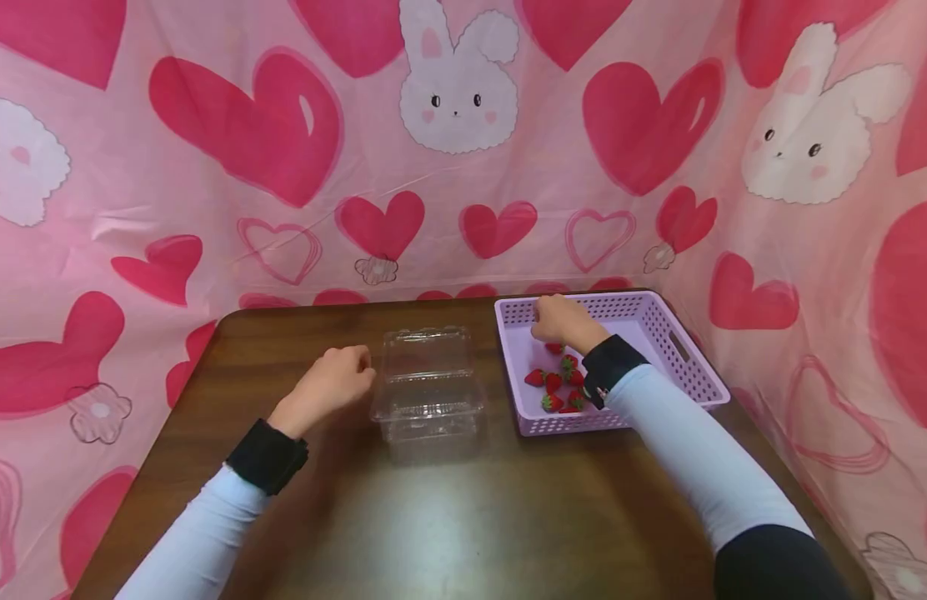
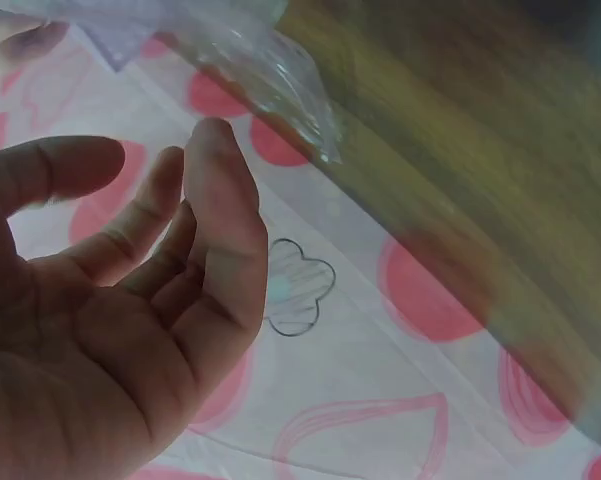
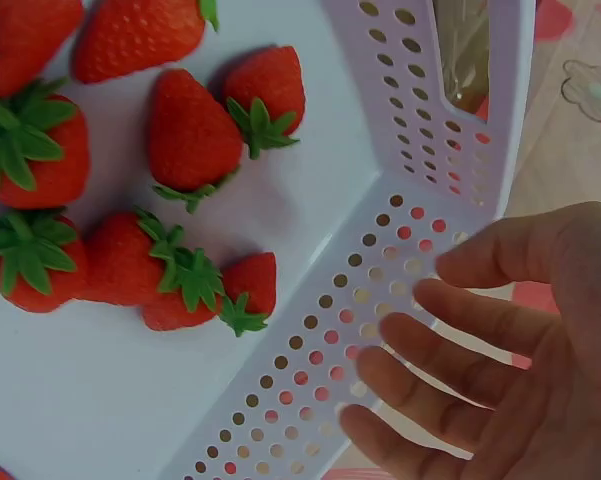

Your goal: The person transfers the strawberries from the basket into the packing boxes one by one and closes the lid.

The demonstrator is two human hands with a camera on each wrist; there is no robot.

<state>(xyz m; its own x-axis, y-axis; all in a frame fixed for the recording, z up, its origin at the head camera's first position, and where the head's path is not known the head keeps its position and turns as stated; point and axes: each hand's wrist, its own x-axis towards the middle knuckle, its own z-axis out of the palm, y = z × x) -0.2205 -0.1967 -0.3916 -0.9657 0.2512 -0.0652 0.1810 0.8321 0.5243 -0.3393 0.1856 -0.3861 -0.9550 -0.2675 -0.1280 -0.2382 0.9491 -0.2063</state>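
At three o'clock from the clear box (image 1: 429, 425), strawberries (image 1: 553, 382) lie in a basket (image 1: 634, 333). Empty, fingers loose, the right hand (image 1: 559, 319) is at the basket's ten, the left hand (image 1: 332, 381) at the box's nine.

Red strawberries (image 3: 193, 130), green leaves (image 3: 25, 145), lilac basket (image 1: 636, 337), brown wood-grained table (image 1: 403, 525), pink cloth (image 1: 448, 179) patterned with hearts

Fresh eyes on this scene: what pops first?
First, the pink fabric backdrop with red hearts and white rabbits, behind the dark brown wooden table. Then the red, green-leaved strawberries in the lilac perforated plastic basket on the table's right. Left of that stands an open clear plastic box.
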